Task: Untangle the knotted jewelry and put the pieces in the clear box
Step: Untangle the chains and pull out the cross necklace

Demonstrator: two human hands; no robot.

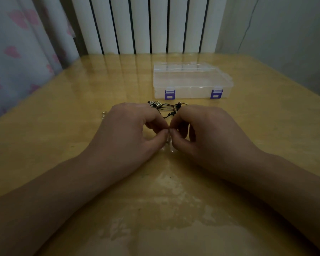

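Two hands at the knot | left hand (131, 126) pinching jewelry (166, 109) strand, thumb to forefinger | right hand (201, 128) pinching same, tips touching | step: untangling, I judge | clear box (191, 82) beyond on desk (81, 85), latched | next: tease cords apart, then unlatch.

Jewelry (166, 109) before box (191, 81), on table (81, 85).

head view, forward-down, close over table (63, 126)
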